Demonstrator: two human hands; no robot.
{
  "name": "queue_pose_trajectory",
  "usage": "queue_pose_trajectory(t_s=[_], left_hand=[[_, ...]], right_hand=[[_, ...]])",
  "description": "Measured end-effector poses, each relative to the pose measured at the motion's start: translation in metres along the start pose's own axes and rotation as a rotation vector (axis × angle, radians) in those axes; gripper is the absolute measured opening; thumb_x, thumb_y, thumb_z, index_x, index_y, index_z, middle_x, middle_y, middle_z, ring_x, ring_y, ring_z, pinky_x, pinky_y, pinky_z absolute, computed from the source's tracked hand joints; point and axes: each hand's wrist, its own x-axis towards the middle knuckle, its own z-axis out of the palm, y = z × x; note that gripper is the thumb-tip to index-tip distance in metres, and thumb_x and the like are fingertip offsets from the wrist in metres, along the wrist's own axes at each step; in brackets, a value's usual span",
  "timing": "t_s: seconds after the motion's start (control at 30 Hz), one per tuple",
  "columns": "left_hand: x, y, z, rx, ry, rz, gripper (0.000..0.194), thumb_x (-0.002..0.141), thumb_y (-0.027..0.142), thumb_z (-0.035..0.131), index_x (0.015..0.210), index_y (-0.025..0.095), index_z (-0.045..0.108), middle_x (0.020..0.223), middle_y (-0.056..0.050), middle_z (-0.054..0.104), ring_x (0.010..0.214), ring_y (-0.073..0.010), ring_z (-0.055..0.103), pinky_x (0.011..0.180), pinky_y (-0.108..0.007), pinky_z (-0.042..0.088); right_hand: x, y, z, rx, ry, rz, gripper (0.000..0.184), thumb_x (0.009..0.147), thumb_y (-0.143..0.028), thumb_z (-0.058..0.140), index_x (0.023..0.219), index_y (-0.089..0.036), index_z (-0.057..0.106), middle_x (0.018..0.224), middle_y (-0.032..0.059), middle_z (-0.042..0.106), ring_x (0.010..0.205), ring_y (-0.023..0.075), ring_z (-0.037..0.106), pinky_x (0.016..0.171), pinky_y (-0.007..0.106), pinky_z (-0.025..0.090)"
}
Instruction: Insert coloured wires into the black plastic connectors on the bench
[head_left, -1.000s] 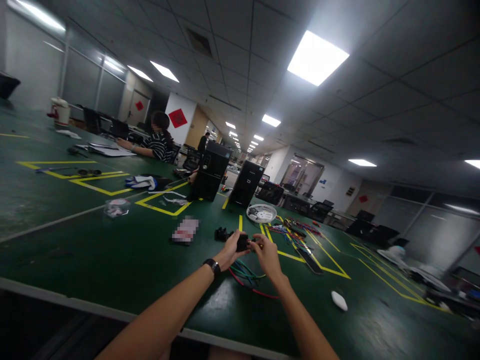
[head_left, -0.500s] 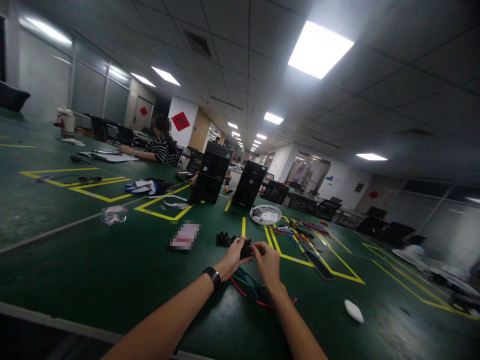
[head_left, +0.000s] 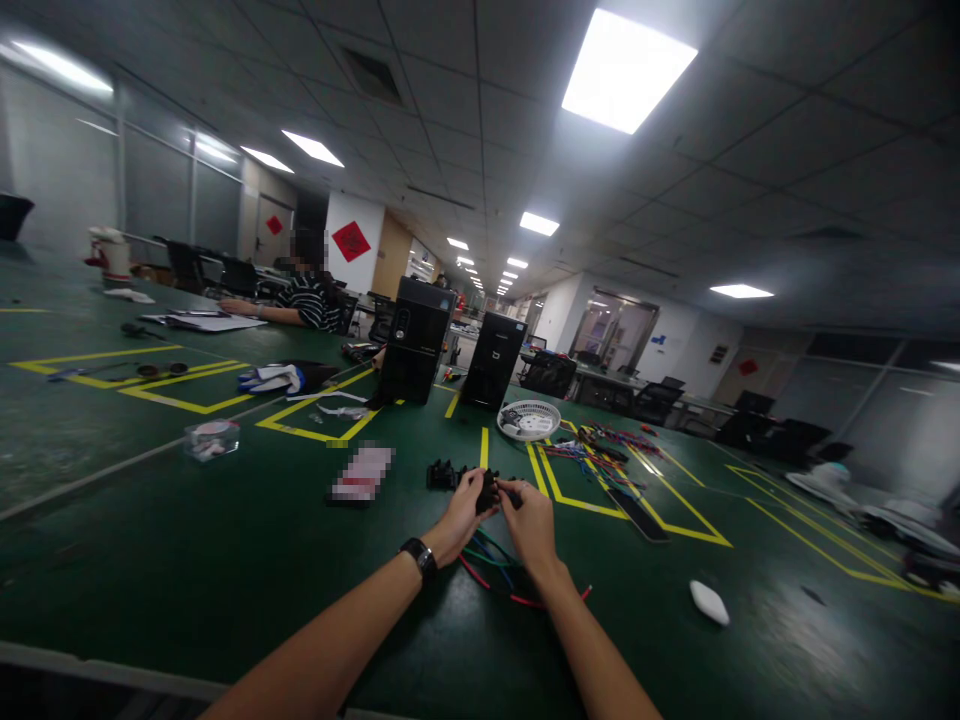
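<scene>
My left hand (head_left: pixel 459 515), with a dark band on its wrist, is closed around a black ribbed block (head_left: pixel 489 490) that looks like a terminal block. My right hand (head_left: pixel 529 520) pinches at the right side of that block; a small dark thing shows at its fingertips, too small to name. Another black ribbed part (head_left: pixel 442 475) lies just beyond my left fingers; whether it joins the held one is hidden. Under both hands, red, green and blue wires (head_left: pixel 480 572) curve over the green table (head_left: pixel 300 590).
Two black computer towers (head_left: pixel 417 340) stand ahead. Near them are a white round basket (head_left: pixel 529 421), a pile of coloured wires (head_left: pixel 600 465) and a dark flat strip (head_left: pixel 637 515). A pink item (head_left: pixel 363 473), clear box (head_left: pixel 212 440) and white rounded object (head_left: pixel 709 602) lie around. A person (head_left: pixel 304 300) sits far left.
The view has shifted slightly, so the scene sits a little further left and higher. Both hands stay together at the black block, with my right fingers slightly changed in position.
</scene>
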Motion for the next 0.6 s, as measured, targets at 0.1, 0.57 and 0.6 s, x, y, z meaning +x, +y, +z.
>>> queue_pose_trajectory(t_s=[0.1, 0.57, 0.6], left_hand=[[-0.001, 0.002, 0.002, -0.056, 0.009, -0.014, 0.016, 0.094, 0.029, 0.043, 0.105, 0.019, 0.05, 0.091, -0.006, 0.064, 0.084, -0.0152, 0.065, 0.084, -0.037, 0.052], [-0.002, -0.005, -0.007, 0.387, -0.082, 0.119, 0.05, 0.084, 0.054, 0.051, 0.119, 0.019, 0.049, 0.107, -0.011, 0.057, 0.094, -0.0203, 0.057, 0.061, -0.025, 0.05], [-0.002, -0.006, -0.006, 0.383, -0.084, 0.128, 0.052, 0.085, 0.056, 0.049, 0.12, 0.018, 0.048, 0.107, -0.011, 0.058, 0.091, -0.0197, 0.058, 0.06, -0.024, 0.049]], right_hand=[[-0.002, -0.002, -0.002, 0.003, 0.024, -0.01, 0.022, 0.085, -0.021, 0.053, 0.098, -0.022, 0.071, 0.095, 0.0053, 0.072, 0.086, 0.0221, 0.066, 0.079, 0.034, 0.05], [-0.006, 0.006, -0.004, 0.101, 0.023, -0.058, 0.021, 0.082, -0.023, 0.057, 0.097, -0.022, 0.072, 0.093, 0.0049, 0.074, 0.086, 0.0213, 0.068, 0.081, 0.035, 0.051], [-0.007, 0.006, -0.004, 0.107, 0.034, -0.05, 0.022, 0.082, -0.024, 0.057, 0.099, -0.022, 0.071, 0.094, 0.0053, 0.073, 0.087, 0.0216, 0.068, 0.081, 0.035, 0.051]])
